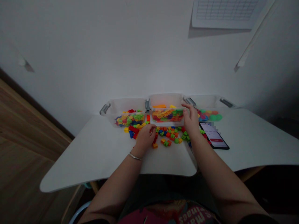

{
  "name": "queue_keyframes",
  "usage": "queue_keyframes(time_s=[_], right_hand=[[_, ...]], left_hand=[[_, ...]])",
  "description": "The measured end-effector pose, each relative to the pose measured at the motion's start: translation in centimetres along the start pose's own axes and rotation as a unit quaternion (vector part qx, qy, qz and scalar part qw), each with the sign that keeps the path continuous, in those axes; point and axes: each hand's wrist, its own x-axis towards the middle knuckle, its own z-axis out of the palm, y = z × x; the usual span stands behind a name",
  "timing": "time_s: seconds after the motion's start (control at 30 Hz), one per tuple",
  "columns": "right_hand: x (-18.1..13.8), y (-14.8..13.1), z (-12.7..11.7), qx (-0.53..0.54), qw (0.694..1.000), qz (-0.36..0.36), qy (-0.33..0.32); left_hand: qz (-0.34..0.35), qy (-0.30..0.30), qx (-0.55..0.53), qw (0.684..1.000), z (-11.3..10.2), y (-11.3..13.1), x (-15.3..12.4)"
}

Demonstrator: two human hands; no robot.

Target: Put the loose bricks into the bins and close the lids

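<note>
Left hand (pixel 146 135) curls down onto loose bricks (pixel 168 135) scattered on the table (pixel 93 149) before the middle bin (pixel 166 109), grip unclear; right hand (pixel 191 119) hovers open-fingered at bin's front; best pinch one brick cleanly.

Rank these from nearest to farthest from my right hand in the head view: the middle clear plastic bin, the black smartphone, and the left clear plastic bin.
1. Middle clear plastic bin: directly at the right hand, its fingers at the bin's front.
2. Black smartphone: just right of the hand, on the white table.
3. Left clear plastic bin: farthest, beyond the left hand.
</note>
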Motion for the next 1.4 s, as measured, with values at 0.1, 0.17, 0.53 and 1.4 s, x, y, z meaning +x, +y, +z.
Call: queue_keyframes(time_s=[0.1, 0.17, 0.53, 1.4], right_hand=[[-2.2, -1.3, 0.2, 0.015, 1.0, -0.01, -0.024], [-3.7, -1.8, 0.6, 0.015, 0.995, -0.032, -0.088], [-6.8, -1.4, 1.7, -0.113, 0.938, -0.101, -0.313], [-6.2, -1.4, 2.6, -0.085, 0.957, -0.009, -0.277]], left_hand=[[0.001, 0.002, 0.005, 1.0, 0.2, 0.4, 0.3], [0.003, 0.002, 0.01, 1.0, 0.2, 0.7, 0.4], [0.016, -0.034, 0.053, 0.998, 0.5, 0.8, 0.6], [0.039, -0.051, 0.082, 0.995, -0.2, 0.9, 0.6]])
